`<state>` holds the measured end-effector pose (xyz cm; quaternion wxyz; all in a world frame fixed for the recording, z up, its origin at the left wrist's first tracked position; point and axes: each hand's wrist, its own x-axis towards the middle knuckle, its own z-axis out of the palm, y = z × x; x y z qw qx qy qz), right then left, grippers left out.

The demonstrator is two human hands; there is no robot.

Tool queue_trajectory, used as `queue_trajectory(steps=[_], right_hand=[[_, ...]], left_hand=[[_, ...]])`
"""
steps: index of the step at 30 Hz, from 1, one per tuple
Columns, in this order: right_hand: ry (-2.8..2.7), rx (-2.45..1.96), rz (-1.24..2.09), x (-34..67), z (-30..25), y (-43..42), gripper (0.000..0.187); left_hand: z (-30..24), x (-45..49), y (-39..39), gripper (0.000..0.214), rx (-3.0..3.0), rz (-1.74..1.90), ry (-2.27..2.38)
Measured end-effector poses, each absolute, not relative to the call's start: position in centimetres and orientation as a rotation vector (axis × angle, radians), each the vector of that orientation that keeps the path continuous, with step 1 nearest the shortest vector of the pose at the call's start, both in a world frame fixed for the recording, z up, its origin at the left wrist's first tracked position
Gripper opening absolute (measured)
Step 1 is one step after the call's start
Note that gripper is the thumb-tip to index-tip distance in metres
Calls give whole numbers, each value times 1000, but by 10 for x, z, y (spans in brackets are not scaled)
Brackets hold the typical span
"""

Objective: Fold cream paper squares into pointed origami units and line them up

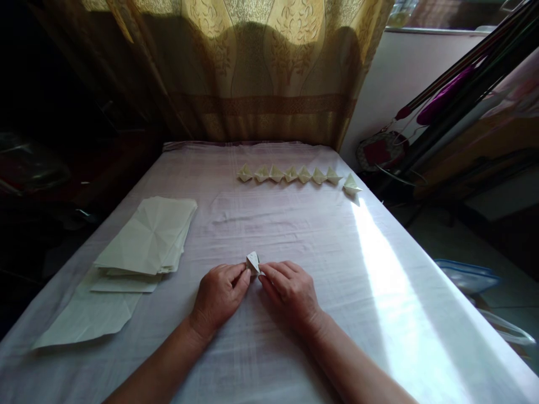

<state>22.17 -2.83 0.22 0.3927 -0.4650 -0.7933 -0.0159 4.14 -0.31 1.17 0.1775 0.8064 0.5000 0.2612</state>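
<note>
Small folded paper piece (253, 261): located between the two hands, just ahead of the fingertips, upper part standing clear of them. Left hand (221, 292) pinches its left edge between thumb and index finger, remaining fingers curled. Right hand (290, 289) pinches the right lower edge with thumb and fingertips, palm down. Hands close to each other, not touching.

Writing: small dark marks on the piece's pale upper face, too small to read. Patterned curtain (269, 67), well beyond both hands, bears a woven leaf or tree motif.

Left of the left hand and slightly ahead: stack of creased paper sheets (147, 235), edges uneven, top sheet showing radiating fold lines. A longer sheet (88, 320) projects from beneath it, toward the person.

Ahead and right of the hands: eight folded paper shapes (305, 175), pointed; seven in line, the rightmost set apart and nearer. All on pale cloth (202, 235); sunlight band right of the right hand.
</note>
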Motion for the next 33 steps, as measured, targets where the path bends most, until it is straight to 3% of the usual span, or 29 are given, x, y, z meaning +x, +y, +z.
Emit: queue_trajectory(steps=[16,25,33], right_hand=[[-2040,-1103,132,221,-6,-28,34],[-1609,-1259,457,228,-4,-24,20],[-1477,-1253,772,224,-2,-27,20]], left_hand=[[13,41,-3,24,2020,763,1360],[14,34,5,34,1529,771,1128],[15,38,2,27,1500,715,1041]])
